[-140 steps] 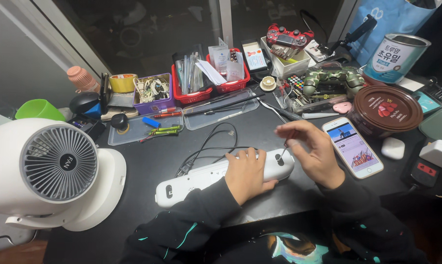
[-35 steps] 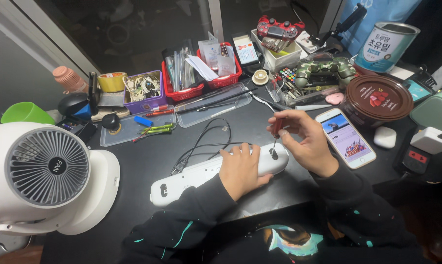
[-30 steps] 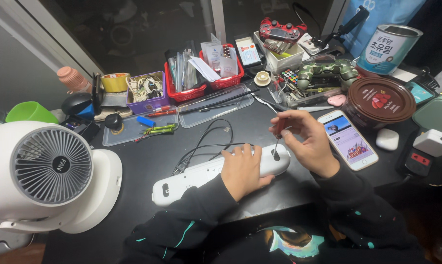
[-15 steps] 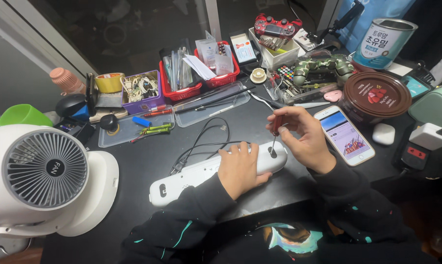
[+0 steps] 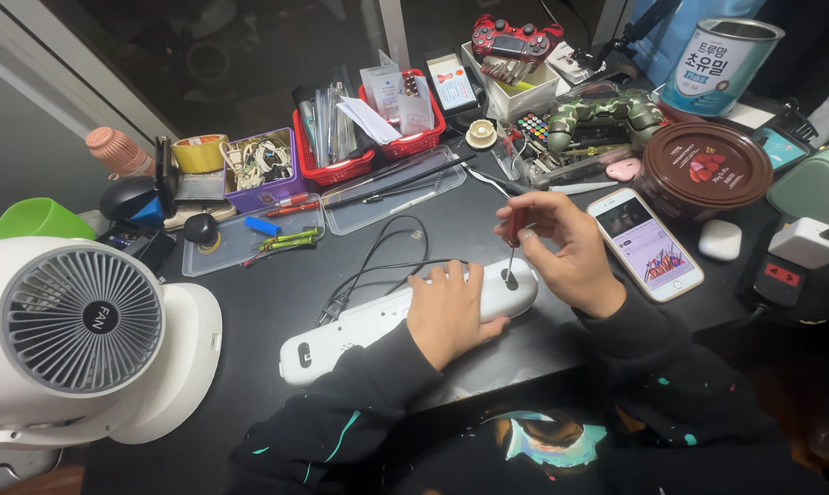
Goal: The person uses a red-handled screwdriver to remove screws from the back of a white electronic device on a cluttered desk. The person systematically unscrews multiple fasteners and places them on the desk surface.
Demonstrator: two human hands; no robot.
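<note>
Power strip: one, long, white, smooth plastic with rounded ends, lying slantwise on the black matte desk just before the torso. Black cord looped behind it. Pinned flat under the left hand, palm down, fingers spread over the top and curled on the far edge; nothing enclosed. Right hand pinched closed round one screwdriver, red handle, thin steel shaft, held upright with tip set on the strip's right end.

To the left: one white fan, round, ribbed grey grille, glossy housing. Behind it, one green cup.

To the right: one phone, flat, white-framed, screen lit, lying just beside the right hand. One small white rounded case next to it. One round brown tub with glossy lid. One cylindrical tin, pale blue and white.

At the far edge: two red mesh baskets, one purple box of coiled wires, two clear flat trays, one roll of yellow tape, one red game controller, one camouflage-pattern controller.
</note>
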